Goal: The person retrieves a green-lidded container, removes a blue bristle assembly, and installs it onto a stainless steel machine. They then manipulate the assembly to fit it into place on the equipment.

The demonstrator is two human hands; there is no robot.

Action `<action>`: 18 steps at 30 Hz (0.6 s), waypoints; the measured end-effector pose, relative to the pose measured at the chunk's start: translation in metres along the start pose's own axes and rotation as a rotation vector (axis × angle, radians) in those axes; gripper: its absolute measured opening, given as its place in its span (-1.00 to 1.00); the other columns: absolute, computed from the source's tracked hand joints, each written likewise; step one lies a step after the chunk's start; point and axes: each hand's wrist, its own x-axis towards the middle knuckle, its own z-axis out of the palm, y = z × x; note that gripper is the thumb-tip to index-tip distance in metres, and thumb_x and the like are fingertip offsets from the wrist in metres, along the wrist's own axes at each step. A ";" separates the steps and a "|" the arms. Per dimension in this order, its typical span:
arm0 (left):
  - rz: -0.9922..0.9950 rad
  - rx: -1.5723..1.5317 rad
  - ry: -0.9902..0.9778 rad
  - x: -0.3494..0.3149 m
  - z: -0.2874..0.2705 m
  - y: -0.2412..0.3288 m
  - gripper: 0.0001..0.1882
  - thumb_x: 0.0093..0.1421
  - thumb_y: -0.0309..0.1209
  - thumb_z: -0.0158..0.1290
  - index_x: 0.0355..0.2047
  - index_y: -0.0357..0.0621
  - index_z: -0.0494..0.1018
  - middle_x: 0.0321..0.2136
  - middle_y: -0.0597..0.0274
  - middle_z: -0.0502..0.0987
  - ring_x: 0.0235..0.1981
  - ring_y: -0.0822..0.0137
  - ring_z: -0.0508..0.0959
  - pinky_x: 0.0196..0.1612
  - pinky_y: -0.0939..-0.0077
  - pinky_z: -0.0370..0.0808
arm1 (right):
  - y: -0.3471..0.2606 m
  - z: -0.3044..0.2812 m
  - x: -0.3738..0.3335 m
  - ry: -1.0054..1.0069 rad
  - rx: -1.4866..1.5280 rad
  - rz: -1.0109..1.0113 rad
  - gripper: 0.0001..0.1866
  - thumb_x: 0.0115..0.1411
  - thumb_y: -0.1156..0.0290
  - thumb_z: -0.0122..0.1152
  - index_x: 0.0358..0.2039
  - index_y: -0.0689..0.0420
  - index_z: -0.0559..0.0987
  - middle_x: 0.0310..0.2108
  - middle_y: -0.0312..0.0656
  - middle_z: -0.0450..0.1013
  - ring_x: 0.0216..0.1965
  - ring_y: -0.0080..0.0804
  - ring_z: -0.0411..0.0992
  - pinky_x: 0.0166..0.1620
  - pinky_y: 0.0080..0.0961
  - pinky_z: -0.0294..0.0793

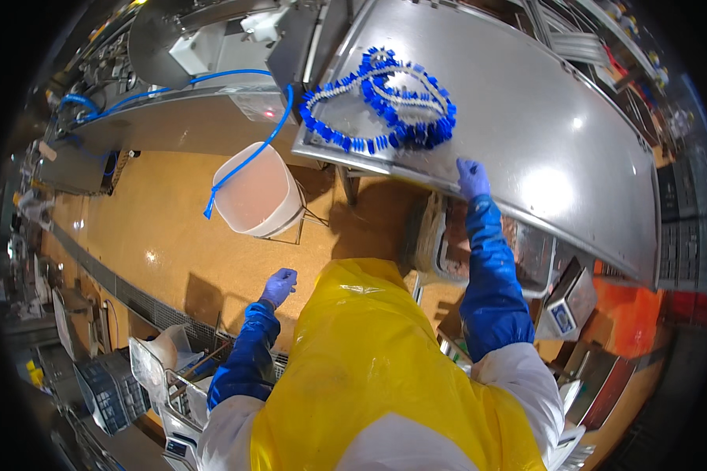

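Observation:
My right hand (472, 177), in a blue glove and blue sleeve, rests its fingers on the near edge of a long steel table (542, 118). A looped chain of blue and white clips (385, 102) lies on the table just left of and beyond that hand. My left hand (280, 285), also gloved in blue, hangs at my side over the orange floor with fingers loosely curled and nothing in it. A yellow plastic apron (369, 369) covers my front.
A white bucket (255, 192) stands on a wire stand on the orange floor (157, 235), with a blue hose (247, 157) hanging into it. Trays (448, 243) sit under the table. A scale (565, 306) is at right, a floor drain (133, 298) and crates (110, 385) at left.

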 end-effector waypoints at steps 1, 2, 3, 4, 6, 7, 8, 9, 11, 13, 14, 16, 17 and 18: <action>0.046 -0.024 0.017 0.012 -0.002 0.023 -0.68 0.30 -0.20 0.09 -0.15 -0.22 0.51 -0.36 0.21 0.56 -0.37 0.41 0.56 -0.33 0.47 0.58 | -0.007 -0.001 0.044 0.095 -0.197 -0.035 -0.50 0.17 -0.08 0.30 -0.29 0.18 0.53 -0.49 -0.21 0.45 -0.55 -0.40 0.38 -0.43 -0.43 0.43; 0.061 -0.062 0.065 0.010 -0.006 0.032 -0.69 0.30 -0.21 0.10 -0.15 -0.22 0.51 -0.37 0.23 0.56 -0.37 0.42 0.55 -0.33 0.48 0.57 | -0.037 0.016 0.070 0.157 -0.277 -0.052 -0.45 0.14 -0.12 0.31 -0.27 0.19 0.56 -0.41 -0.09 0.50 -0.44 -0.28 0.46 -0.32 -0.38 0.48; 0.067 -0.099 0.121 0.004 -0.012 0.035 -0.71 0.30 -0.22 0.11 -0.15 -0.22 0.51 -0.37 0.24 0.55 -0.37 0.44 0.54 -0.34 0.49 0.57 | -0.070 0.035 0.086 0.208 -0.353 -0.071 -0.40 0.10 -0.17 0.32 -0.26 0.21 0.60 -0.33 0.02 0.56 -0.32 -0.16 0.53 -0.20 -0.32 0.52; 0.113 -0.145 0.167 0.011 -0.018 0.048 -0.74 0.32 -0.25 0.10 -0.15 -0.18 0.51 -0.38 0.27 0.55 -0.38 0.45 0.53 -0.33 0.51 0.56 | -0.090 0.048 0.101 0.168 -0.453 -0.032 -0.38 0.07 -0.18 0.33 -0.22 0.20 0.61 -0.25 0.09 0.55 -0.22 -0.10 0.53 -0.13 -0.29 0.51; 0.262 -0.078 0.181 0.030 -0.027 0.097 -0.76 0.32 -0.28 0.11 -0.13 -0.16 0.51 -0.37 0.26 0.56 -0.38 0.46 0.53 -0.32 0.50 0.56 | -0.115 0.067 0.131 0.114 -0.670 0.047 -0.33 0.03 -0.21 0.34 -0.14 0.18 0.63 -0.11 0.21 0.54 -0.01 0.00 0.52 0.02 -0.25 0.49; 0.349 -0.042 0.174 0.042 -0.030 0.128 -0.77 0.32 -0.29 0.11 -0.13 -0.15 0.51 -0.36 0.26 0.57 -0.38 0.47 0.53 -0.31 0.49 0.56 | -0.113 0.067 0.148 -0.063 -0.792 0.031 -0.32 0.03 -0.19 0.34 -0.08 0.16 0.61 -0.09 0.24 0.52 0.03 0.03 0.49 0.04 -0.25 0.48; 0.443 0.009 0.170 0.060 -0.032 0.163 -0.77 0.31 -0.30 0.11 -0.12 -0.15 0.51 -0.36 0.24 0.57 -0.39 0.46 0.54 -0.30 0.48 0.56 | -0.104 0.054 0.169 -0.220 -0.914 0.021 -0.31 0.03 -0.17 0.35 -0.02 0.14 0.60 -0.06 0.27 0.50 0.06 0.06 0.47 0.07 -0.25 0.48; 0.533 0.059 0.170 0.074 -0.034 0.195 -0.77 0.30 -0.31 0.11 -0.11 -0.14 0.50 -0.35 0.23 0.58 -0.39 0.45 0.54 -0.29 0.47 0.56 | -0.102 0.047 0.184 -0.385 -1.034 0.016 -0.30 0.03 -0.15 0.35 0.04 0.13 0.58 -0.04 0.30 0.49 0.10 0.09 0.45 0.09 -0.25 0.47; 0.622 0.137 0.207 0.075 -0.049 0.239 -0.77 0.29 -0.32 0.12 -0.10 -0.13 0.50 -0.34 0.20 0.58 -0.40 0.41 0.55 -0.27 0.45 0.55 | -0.143 0.057 0.193 -0.348 -1.016 -0.008 -0.43 0.03 0.05 0.41 -0.03 0.14 0.56 -0.21 0.23 0.57 -0.12 0.01 0.58 -0.08 -0.27 0.57; 0.679 0.189 0.209 0.077 -0.063 0.284 -0.76 0.27 -0.33 0.14 -0.09 -0.13 0.50 -0.33 0.16 0.58 -0.42 0.37 0.56 -0.25 0.45 0.54 | -0.190 0.034 0.203 -0.226 -0.771 -0.010 -0.67 0.05 0.32 0.40 -0.21 0.15 0.52 -0.37 0.06 0.60 -0.37 -0.18 0.61 -0.29 -0.32 0.60; 0.720 0.171 0.229 0.080 -0.068 0.299 -0.76 0.24 -0.36 0.14 -0.09 -0.12 0.50 -0.32 0.12 0.58 -0.40 0.20 0.58 -0.22 0.38 0.55 | -0.234 0.036 0.198 -0.365 -0.326 0.233 -0.74 0.04 0.45 0.39 -0.33 0.13 0.44 -0.44 -0.06 0.58 -0.50 -0.35 0.56 -0.43 -0.37 0.54; 0.837 0.205 0.179 0.101 -0.068 0.335 -0.72 0.22 -0.37 0.14 -0.09 -0.16 0.48 -0.27 0.04 0.56 -0.31 0.09 0.58 -0.16 0.30 0.54 | -0.246 0.024 0.199 -0.286 -0.677 -0.125 -0.62 0.07 0.31 0.40 -0.20 0.22 0.46 -0.45 0.04 0.57 -0.37 -0.18 0.59 -0.30 -0.29 0.58; 0.931 0.207 0.116 0.116 -0.059 0.359 -0.71 0.20 -0.38 0.14 -0.08 -0.18 0.47 -0.25 -0.01 0.55 -0.27 0.04 0.58 -0.13 0.26 0.53 | -0.209 0.002 0.208 -0.238 -0.798 -0.300 -0.51 0.05 0.20 0.44 -0.15 0.24 0.45 -0.46 0.06 0.57 -0.33 -0.13 0.59 -0.24 -0.25 0.59; 0.992 0.290 0.091 0.128 -0.052 0.370 -0.68 0.19 -0.37 0.14 -0.07 -0.21 0.46 -0.22 -0.05 0.53 -0.23 -0.01 0.56 -0.11 0.23 0.52 | -0.176 0.011 0.198 -0.316 -0.854 -0.183 -0.38 -0.02 0.08 0.48 -0.12 0.26 0.45 -0.36 0.12 0.55 -0.24 -0.04 0.57 -0.18 -0.18 0.58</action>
